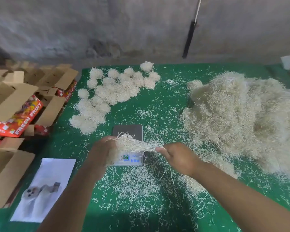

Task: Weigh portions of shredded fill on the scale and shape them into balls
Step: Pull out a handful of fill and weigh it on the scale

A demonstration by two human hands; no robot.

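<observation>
While stretched above scale, fill wad spans both hands: left hand fingers curl round left end, right hand fingertips pinch right end; balls far left.

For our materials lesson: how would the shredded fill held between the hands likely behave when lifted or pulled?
The portion of fill probably stretches and sags: it hangs stretched between the left hand and right hand. It likely sheds; loose strands litter the green table. Seemingly light.
</observation>
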